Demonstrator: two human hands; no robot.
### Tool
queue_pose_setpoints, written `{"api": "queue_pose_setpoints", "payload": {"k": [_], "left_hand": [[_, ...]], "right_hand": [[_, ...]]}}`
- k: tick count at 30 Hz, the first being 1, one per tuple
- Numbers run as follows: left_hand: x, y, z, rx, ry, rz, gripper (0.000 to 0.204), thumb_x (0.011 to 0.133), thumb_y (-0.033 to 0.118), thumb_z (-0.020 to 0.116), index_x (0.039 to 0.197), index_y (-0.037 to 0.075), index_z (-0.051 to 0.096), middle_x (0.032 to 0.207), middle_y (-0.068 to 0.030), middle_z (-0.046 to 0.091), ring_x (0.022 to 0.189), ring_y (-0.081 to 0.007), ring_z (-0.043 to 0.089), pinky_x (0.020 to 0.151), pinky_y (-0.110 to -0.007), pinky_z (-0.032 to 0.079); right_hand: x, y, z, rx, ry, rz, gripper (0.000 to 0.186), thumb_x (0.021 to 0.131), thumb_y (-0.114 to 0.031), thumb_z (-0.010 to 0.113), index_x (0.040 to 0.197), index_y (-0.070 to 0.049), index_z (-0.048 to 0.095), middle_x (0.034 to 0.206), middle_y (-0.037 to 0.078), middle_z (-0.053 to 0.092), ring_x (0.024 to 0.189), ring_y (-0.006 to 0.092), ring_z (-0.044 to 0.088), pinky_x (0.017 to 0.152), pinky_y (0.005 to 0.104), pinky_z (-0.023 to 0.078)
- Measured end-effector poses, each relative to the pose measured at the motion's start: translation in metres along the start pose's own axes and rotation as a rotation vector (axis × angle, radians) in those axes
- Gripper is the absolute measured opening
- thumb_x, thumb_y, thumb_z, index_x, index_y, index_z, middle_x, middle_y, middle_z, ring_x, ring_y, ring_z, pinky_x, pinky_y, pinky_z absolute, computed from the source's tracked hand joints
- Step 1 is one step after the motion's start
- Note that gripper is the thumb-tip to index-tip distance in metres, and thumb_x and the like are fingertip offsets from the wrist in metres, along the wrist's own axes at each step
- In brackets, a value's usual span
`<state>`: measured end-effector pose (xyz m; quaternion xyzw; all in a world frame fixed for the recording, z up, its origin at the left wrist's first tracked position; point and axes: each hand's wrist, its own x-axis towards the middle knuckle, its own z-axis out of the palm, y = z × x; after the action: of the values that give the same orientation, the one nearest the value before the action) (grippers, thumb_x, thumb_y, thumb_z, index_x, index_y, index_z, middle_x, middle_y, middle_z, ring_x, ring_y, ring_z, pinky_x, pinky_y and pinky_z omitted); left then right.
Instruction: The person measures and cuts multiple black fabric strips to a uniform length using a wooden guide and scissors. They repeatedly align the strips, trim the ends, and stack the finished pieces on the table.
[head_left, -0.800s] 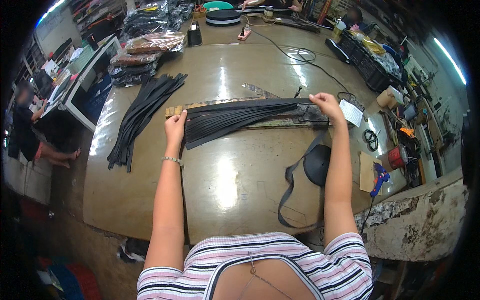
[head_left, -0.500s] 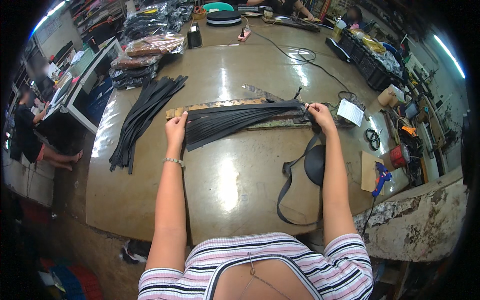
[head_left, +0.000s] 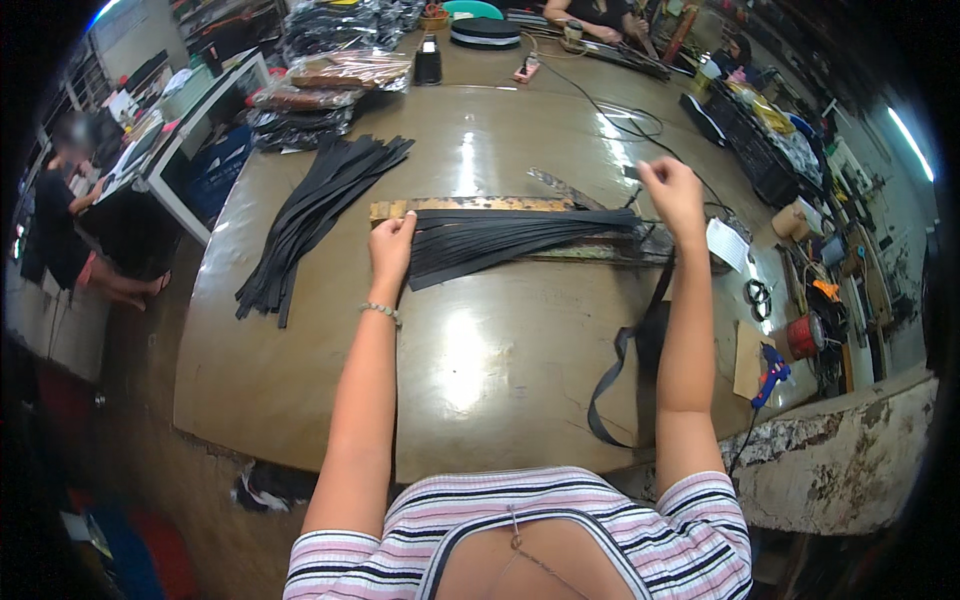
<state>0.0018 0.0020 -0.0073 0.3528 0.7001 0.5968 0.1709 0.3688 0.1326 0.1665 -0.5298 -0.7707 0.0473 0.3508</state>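
My left hand point(head_left: 391, 248) pinches the left ends of a fan of flat black strips point(head_left: 500, 240), which lies across a worn wooden board point(head_left: 490, 204). Toward the board's right end the strips narrow together. Raised above that end, my right hand point(head_left: 676, 200) has its fingers closed on a black strap, whose short dark end shows at the fingertips. The rest of the black strap point(head_left: 606, 393) runs up from the table edge and passes behind my right wrist. A rounded black piece point(head_left: 650, 345) is partly hidden by my right forearm.
A second bundle of black strips point(head_left: 318, 215) lies at left. Plastic-wrapped packs point(head_left: 340, 70) are stacked behind it. At right are black scissors point(head_left: 758, 299), a blue glue gun point(head_left: 771, 375), a red tin point(head_left: 804, 337) and a black crate point(head_left: 750, 140). A cable crosses the far table. Other people sit nearby.
My right hand has lifted up and away from the right end of the strips, drawing the strap with it. My left hand stays at the left ends. The whole view has shifted slightly.
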Motion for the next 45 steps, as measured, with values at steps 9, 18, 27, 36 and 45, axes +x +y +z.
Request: {"api": "queue_pose_setpoints", "payload": {"k": [9, 18, 27, 36, 45], "left_hand": [[-0.017, 0.015, -0.012, -0.025, -0.062, 0.077, 0.023, 0.082, 0.018, 0.061, 0.073, -0.003, 0.060, 0.060, -0.0045, 0.059, 0.056, -0.0077, 0.050, 0.054, -0.027, 0.042], [-0.015, 0.020, -0.002, 0.110, 0.075, 0.091, 0.040, 0.083, 0.035, 0.064, 0.072, -0.003, 0.063, 0.061, -0.0142, 0.062, 0.053, -0.0181, 0.056, 0.055, -0.032, 0.045], [-0.011, 0.018, 0.001, 0.051, 0.077, 0.082, 0.039, 0.082, 0.034, 0.067, 0.071, -0.004, 0.063, 0.060, -0.0072, 0.059, 0.054, -0.0126, 0.051, 0.056, -0.029, 0.044], [-0.014, 0.021, 0.002, 0.057, 0.067, 0.099, 0.039, 0.083, 0.033, 0.067, 0.072, -0.004, 0.064, 0.060, -0.0034, 0.058, 0.056, -0.0092, 0.048, 0.055, -0.026, 0.042], [-0.012, 0.019, 0.002, 0.028, 0.069, 0.068, 0.037, 0.083, 0.030, 0.068, 0.068, -0.003, 0.062, 0.058, -0.0003, 0.053, 0.055, -0.0068, 0.044, 0.053, -0.024, 0.039]], "right_hand": [[-0.044, -0.189, 0.203, 0.382, -0.522, -0.009, 0.028, 0.075, -0.026, 0.066, 0.079, 0.002, 0.066, 0.077, 0.025, 0.063, 0.075, 0.0386, 0.063, 0.071, 0.0426, 0.050], [-0.043, -0.181, 0.218, 0.278, -0.493, -0.087, 0.026, 0.078, -0.023, 0.064, 0.071, 0.001, 0.063, 0.058, 0.014, 0.063, 0.056, 0.0226, 0.064, 0.057, 0.0349, 0.050], [-0.051, -0.087, -0.005, 0.475, -0.672, -0.151, 0.032, 0.081, -0.032, 0.068, 0.079, 0.000, 0.066, 0.061, 0.003, 0.058, 0.057, 0.0104, 0.051, 0.053, 0.0288, 0.041], [-0.023, 0.082, -0.033, 0.472, -0.357, 0.304, 0.026, 0.081, -0.028, 0.070, 0.078, -0.003, 0.065, 0.067, -0.005, 0.054, 0.061, 0.0046, 0.043, 0.055, 0.0220, 0.033], [-0.039, 0.139, 0.032, 0.499, -0.380, 0.331, 0.024, 0.082, -0.029, 0.067, 0.079, -0.006, 0.063, 0.064, -0.006, 0.050, 0.053, 0.0045, 0.039, 0.047, 0.0235, 0.030]]}}
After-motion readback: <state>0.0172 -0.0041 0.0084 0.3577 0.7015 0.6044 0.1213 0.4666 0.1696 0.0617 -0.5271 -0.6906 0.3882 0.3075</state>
